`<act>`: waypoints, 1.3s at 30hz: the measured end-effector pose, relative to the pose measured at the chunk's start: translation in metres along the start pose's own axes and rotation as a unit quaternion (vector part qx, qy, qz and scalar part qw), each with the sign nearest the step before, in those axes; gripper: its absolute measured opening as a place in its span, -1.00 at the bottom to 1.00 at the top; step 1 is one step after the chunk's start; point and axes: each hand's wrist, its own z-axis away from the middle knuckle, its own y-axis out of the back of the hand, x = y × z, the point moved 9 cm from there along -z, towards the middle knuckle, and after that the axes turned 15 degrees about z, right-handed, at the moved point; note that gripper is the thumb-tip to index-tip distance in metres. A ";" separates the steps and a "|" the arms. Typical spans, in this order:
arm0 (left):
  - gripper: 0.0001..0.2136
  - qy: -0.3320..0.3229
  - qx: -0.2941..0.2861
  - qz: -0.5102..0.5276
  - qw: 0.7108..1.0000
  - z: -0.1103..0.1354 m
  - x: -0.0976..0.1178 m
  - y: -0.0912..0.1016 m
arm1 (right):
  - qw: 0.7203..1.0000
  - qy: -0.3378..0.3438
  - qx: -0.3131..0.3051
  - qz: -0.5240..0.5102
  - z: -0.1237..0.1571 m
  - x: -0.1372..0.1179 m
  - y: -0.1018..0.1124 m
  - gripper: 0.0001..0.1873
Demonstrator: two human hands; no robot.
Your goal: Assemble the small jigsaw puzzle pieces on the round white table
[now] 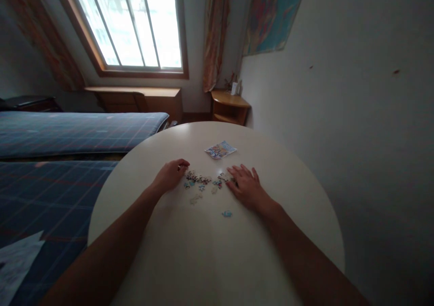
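- The puzzle pieces lay in a loose, scattered heap on the round white bench; this heap served as the landmark for every place below.
- At the heap's left end, the left hand rested on its side, its grip partly curled, with the fingers bent round toward the thumb and the fingertips close to the outermost pieces. Whether a piece was pinched there, I could not tell.
- At the heap's right end, the right hand was palm down, its grip released and wide, fingers spread apart and reaching over the pieces at that end. Part of those pieces was hidden by the fingers and thumb.
- Within the heap, some pieces looked dark and patterned, some blue, others pale.
- Just on the near side of the heap, toward its left, sat a few pale pieces.
- Farther on the near side, toward the heap's right, a light-blue piece cluster lay apart by itself.
- Beyond the heap, slightly right of its middle, lay a colourful printed packet or sheet, flat and set at an angle.
- Well left of the heap, past the bench edge, stood a bed with a dark plaid cover.
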 end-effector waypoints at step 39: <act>-0.48 -0.168 -0.201 -0.023 0.965 0.042 0.065 -0.081 | 0.982 -0.097 -0.158 0.034 0.021 0.034 -0.012 -0.13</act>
